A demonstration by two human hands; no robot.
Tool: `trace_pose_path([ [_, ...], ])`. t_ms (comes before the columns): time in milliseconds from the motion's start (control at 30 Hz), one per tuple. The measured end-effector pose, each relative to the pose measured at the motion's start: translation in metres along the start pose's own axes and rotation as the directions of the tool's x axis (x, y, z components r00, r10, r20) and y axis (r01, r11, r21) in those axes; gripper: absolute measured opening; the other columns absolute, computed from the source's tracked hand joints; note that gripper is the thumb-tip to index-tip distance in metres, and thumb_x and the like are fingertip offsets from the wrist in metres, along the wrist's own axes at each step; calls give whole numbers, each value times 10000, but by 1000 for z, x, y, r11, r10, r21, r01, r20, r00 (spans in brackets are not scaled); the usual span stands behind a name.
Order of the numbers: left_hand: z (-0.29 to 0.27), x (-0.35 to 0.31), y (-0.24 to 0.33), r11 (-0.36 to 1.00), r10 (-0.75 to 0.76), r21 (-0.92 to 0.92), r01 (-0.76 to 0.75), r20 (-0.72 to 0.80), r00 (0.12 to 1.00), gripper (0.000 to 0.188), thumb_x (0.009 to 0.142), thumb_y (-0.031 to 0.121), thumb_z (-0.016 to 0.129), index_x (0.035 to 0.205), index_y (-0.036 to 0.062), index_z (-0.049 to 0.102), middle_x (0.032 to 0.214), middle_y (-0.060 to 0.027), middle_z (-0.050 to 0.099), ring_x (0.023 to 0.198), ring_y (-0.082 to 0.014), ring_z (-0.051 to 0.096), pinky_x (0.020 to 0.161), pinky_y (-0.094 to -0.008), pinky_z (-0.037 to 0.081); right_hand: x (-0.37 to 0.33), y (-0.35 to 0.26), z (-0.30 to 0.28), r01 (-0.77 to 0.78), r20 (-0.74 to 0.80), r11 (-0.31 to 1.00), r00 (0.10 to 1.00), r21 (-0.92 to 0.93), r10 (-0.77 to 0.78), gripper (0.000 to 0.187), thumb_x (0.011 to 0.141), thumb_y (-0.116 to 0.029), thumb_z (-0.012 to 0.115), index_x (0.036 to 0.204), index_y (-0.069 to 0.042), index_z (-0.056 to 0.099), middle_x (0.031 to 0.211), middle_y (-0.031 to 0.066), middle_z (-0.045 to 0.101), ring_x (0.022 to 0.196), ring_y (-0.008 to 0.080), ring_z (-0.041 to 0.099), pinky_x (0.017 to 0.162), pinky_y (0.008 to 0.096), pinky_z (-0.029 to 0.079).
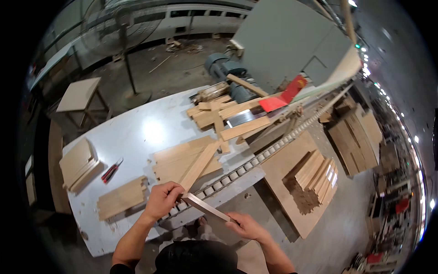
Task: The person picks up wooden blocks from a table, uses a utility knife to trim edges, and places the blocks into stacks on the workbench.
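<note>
My left hand [164, 198] is closed on one end of a narrow wooden strip [207, 208] in front of my body. At the strip's other end, the fingers of my right hand [246, 226] are wrapped round it. A pale wooden slat [200, 165] runs from beside my left fingers up over a flat stack of boards [171, 160]; whether that hand also grips it I cannot tell. Beneath the strip lies the edge of a white table [137, 132], along with a row of white rollers [219, 185].
Pliers with red handles [112, 171], a board stack [80, 164] and another row of boards [121, 198] lie on the table's left. Beyond are loose wood pieces [214, 112], a red bent sheet [285, 97] and a motor [223, 66]. Stacked strips [315, 173] rest on a panel at right.
</note>
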State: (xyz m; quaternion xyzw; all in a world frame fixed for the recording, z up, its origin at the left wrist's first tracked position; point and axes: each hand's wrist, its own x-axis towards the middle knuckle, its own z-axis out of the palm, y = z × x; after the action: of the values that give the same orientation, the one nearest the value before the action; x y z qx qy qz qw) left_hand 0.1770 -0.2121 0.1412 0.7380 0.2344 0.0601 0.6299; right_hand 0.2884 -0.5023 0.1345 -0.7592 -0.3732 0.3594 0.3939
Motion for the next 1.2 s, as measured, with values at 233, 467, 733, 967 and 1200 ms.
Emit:
trace_pose_path([
  [233, -53, -34, -83, 900, -283, -418, 127, -339, 897, 204, 977, 184, 563, 868, 42, 662, 648, -17, 591, 486, -61, 470, 428, -213, 344, 44, 32, 5, 42, 59, 953, 998, -300, -26, 272, 902, -288, 667, 1069, -76, 633, 806, 170, 646, 741, 371, 632, 631, 401, 494],
  [467, -106, 38, -114, 648, -296, -760, -40, -300, 907, 372, 931, 349, 677, 1127, 60, 550, 931, -66, 675, 808, -196, 697, 711, -358, 613, 226, 0, -19, 249, 36, 965, 968, -81, -247, 316, 857, -278, 708, 1048, -28, 688, 870, 164, 687, 751, 301, 673, 692, 354, 523],
  [733, -170, 160, -204, 608, -365, -776, -167, -460, 809, 369, 951, 219, 660, 1172, -11, 473, 1029, -161, 649, 868, -266, 693, 759, -382, 613, 306, 61, -152, 97, -289, 645, 838, -758, -464, 521, 788, -145, 752, 1247, 16, 565, 1214, 247, 604, 1127, 415, 573, 978, 458, 460],
  [967, -191, 189, -220, 854, -520, -396, 337, -645, 561, 429, 921, 150, 655, 1281, -26, 503, 1136, -190, 609, 1027, -299, 632, 867, -403, 548, 371, 89, -250, 33, -21, 266, 980, -963, -197, 682, 758, 13, 591, 1410, -125, 445, 1398, 137, 496, 1309, 374, 450, 1075, 489, 375],
  [1200, -52, 195, -90, 898, 236, 438, -42, -397, 887, 844, 769, 305, 799, 1449, 35, 380, 1502, -250, 322, 1389, -440, 299, 1127, -527, 295, 400, 46, -198, 509, 437, 205, 843, -836, -313, 448, 786, -84, 620, 1228, -19, 591, 1085, 161, 592, 1036, 341, 554, 987, 508, 411],
])
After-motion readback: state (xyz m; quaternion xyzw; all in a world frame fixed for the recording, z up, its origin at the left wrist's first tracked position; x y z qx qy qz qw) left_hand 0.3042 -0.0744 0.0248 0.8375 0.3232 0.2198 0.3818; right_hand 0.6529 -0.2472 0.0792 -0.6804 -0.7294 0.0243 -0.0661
